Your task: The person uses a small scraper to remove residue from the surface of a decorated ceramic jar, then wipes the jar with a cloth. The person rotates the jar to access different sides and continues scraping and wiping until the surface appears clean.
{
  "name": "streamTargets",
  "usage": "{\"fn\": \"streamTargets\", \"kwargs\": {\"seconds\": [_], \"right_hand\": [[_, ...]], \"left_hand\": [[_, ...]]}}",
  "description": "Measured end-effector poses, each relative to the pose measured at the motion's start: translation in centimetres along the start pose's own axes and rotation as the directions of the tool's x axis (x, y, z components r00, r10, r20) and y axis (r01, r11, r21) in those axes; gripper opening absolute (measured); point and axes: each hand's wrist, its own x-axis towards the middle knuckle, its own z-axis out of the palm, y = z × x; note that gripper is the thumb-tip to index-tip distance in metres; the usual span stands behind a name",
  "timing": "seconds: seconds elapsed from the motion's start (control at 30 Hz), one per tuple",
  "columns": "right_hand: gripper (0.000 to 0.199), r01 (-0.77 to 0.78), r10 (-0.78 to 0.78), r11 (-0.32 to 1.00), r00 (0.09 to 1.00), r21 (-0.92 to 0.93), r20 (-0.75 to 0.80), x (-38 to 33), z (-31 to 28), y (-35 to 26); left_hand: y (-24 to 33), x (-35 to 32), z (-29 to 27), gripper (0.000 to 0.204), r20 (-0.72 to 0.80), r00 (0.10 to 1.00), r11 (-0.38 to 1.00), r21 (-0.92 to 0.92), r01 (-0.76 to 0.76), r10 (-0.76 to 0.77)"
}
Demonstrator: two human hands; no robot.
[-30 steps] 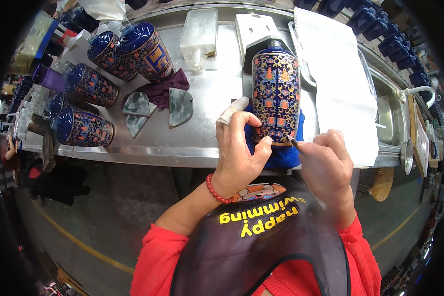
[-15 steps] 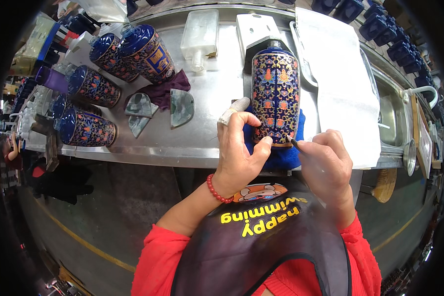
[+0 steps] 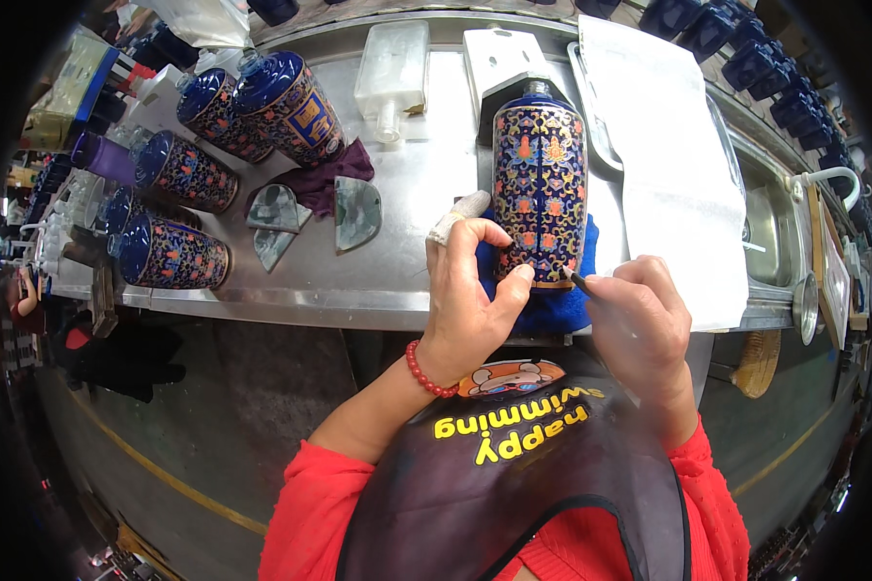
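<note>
A dark blue bottle with a colourful floral pattern lies in front of me, neck pointing away. Its neck end rests on a dark angular stand, its base on a blue cloth. My left hand grips the lower left of the bottle, thumb and forefinger pressed against it; one finger wears a whitish cover. In my closed right hand is a thin dark pen-like tool. Its tip meets the pattern near the bottle's lower right edge.
Several similar bottles stand at the left beside a purple rag and curved greenish glass-like pieces. A clear bottle and a white block lie farther back. White paper covers the right, before a metal sink.
The bottle's neck end has shifted very slightly left. Both hands stay in nearly the same place, with the tool's tip still at the bottle's lower right.
</note>
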Motion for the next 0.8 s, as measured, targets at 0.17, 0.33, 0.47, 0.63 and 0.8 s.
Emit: {"fn": "streamTargets", "kwargs": {"seconds": [0.17,0.33,0.47,0.63,0.8], "right_hand": [[0.038,-0.008,0.008,1.0,1.0,0.025,-0.011,0.1,-0.1,-0.1],[0.037,-0.027,0.027,0.998,1.0,0.053,-0.003,0.1,0.0,-0.1],[0.039,-0.031,0.033,0.997,0.999,0.072,-0.029,-0.1,-0.2,0.2],[0.039,-0.043,0.05,0.994,0.997,0.1,-0.062,-0.4,0.1,1.1],[0.041,-0.053,0.063,0.988,0.996,0.146,-0.07,-0.9,0.9,2.2]], "left_hand": [[0.1,-0.2,-0.3,0.037,0.029,0.995,0.986,-0.131,0.101,-0.098],[0.0,-0.3,0.0,0.04,-0.027,0.999,1.0,0.001,-0.03,0.03],[-0.3,-0.8,-0.5,0.055,-0.021,0.977,0.964,0.172,-0.205,0.212],[-0.3,-2.7,-0.5,0.082,0.173,0.896,0.728,0.531,-0.434,0.408],[-0.5,-3.2,-0.3,0.079,0.203,0.878,0.654,0.6,-0.461,0.433]]}}
